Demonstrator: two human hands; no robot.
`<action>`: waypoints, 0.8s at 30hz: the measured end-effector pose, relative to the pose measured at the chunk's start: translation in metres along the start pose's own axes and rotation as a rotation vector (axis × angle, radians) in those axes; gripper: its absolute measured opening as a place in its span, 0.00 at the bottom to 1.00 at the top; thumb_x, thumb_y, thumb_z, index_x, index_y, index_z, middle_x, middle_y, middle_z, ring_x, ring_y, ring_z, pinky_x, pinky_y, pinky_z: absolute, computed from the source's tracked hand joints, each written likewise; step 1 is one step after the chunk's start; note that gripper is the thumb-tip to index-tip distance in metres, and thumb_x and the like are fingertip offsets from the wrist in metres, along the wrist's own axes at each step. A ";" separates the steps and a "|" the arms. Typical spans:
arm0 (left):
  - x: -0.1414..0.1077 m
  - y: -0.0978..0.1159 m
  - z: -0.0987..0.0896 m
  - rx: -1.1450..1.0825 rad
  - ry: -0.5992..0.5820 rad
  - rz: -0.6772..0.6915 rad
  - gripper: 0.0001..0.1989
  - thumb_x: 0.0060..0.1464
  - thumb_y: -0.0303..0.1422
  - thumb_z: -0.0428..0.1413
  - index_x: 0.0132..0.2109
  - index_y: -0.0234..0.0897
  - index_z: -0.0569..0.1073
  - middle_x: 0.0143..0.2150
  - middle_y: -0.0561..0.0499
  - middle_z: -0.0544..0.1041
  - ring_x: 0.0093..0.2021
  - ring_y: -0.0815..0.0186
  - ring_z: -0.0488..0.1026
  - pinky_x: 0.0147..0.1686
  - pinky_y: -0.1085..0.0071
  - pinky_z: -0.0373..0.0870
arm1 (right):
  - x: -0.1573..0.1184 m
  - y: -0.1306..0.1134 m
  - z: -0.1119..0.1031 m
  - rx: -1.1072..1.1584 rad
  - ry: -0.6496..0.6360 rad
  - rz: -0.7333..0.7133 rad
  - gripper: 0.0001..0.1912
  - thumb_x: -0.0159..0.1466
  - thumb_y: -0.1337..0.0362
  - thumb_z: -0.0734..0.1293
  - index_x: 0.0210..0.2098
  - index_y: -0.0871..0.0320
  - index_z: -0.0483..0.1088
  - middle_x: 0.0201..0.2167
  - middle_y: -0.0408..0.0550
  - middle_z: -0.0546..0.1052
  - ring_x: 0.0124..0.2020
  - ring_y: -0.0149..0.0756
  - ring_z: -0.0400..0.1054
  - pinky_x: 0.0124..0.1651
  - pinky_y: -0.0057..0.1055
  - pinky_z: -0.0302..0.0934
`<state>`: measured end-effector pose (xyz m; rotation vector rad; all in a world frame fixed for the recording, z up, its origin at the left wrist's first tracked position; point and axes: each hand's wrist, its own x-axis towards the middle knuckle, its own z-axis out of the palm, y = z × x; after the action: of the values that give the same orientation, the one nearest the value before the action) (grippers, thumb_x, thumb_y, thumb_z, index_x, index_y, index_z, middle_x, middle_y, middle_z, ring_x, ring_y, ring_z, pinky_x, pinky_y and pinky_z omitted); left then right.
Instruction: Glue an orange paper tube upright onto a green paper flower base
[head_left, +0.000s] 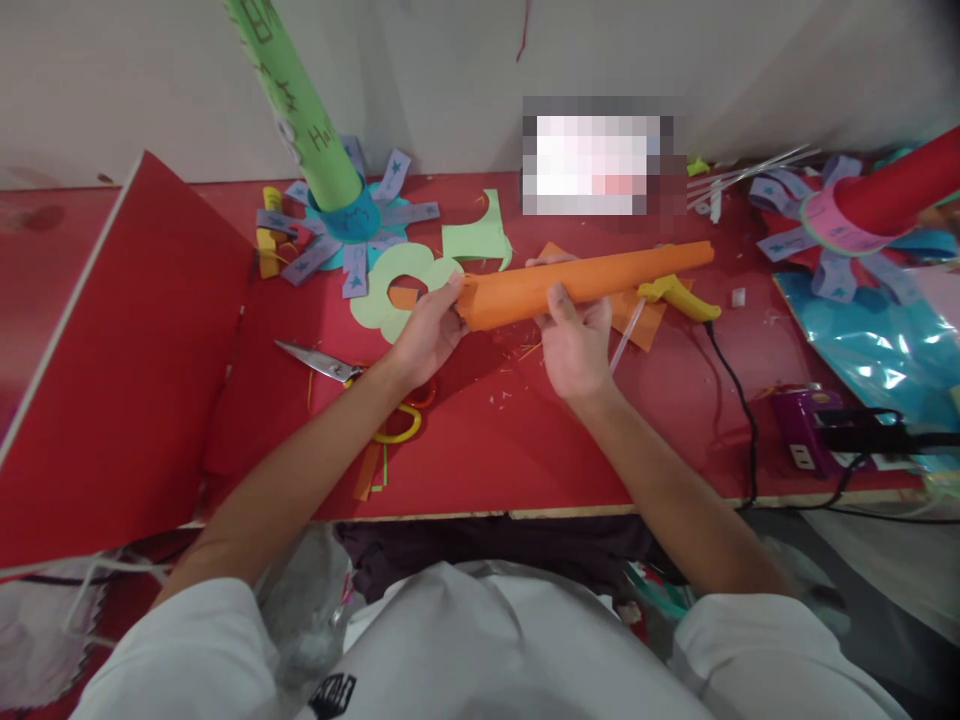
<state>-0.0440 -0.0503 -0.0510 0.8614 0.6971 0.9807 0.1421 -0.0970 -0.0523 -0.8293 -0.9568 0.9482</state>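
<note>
Tube (581, 284), orange, held, glue gun (686, 298) near

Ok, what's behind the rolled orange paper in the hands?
Flat orange paper shows above and below the roll, and a yellow glue gun shows just below it. The roll covers the stretch between, so whether that's one sheet can't be seen.

Just above the blue ring (343, 220), the green tube (300, 110) bears a handwritten "Ha", its marks farther from the ring unclear, while the shirt's (465, 640) dark print (332, 695), well apart from the ring, is unreadable.
</note>
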 end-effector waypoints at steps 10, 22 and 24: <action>0.001 -0.002 -0.003 0.033 -0.034 0.005 0.18 0.64 0.49 0.71 0.48 0.40 0.82 0.50 0.45 0.86 0.57 0.54 0.84 0.51 0.66 0.83 | -0.010 -0.002 0.003 -0.439 -0.125 -0.357 0.19 0.74 0.48 0.72 0.60 0.48 0.73 0.59 0.56 0.80 0.64 0.49 0.77 0.71 0.54 0.73; -0.001 -0.006 -0.002 0.153 -0.041 0.019 0.21 0.63 0.52 0.70 0.39 0.39 0.80 0.36 0.50 0.79 0.38 0.64 0.78 0.39 0.70 0.78 | -0.012 -0.011 0.001 -0.509 -0.389 -0.492 0.21 0.71 0.46 0.76 0.58 0.44 0.73 0.55 0.52 0.83 0.62 0.53 0.77 0.70 0.62 0.72; -0.002 -0.005 -0.001 0.148 -0.025 0.028 0.21 0.65 0.52 0.69 0.36 0.39 0.78 0.34 0.51 0.76 0.36 0.65 0.75 0.38 0.70 0.76 | -0.013 -0.012 0.003 -0.566 -0.396 -0.532 0.18 0.71 0.49 0.75 0.56 0.44 0.73 0.54 0.51 0.84 0.59 0.52 0.79 0.68 0.63 0.74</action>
<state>-0.0434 -0.0538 -0.0550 1.0135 0.7443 0.9498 0.1396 -0.1123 -0.0446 -0.7957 -1.7366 0.3735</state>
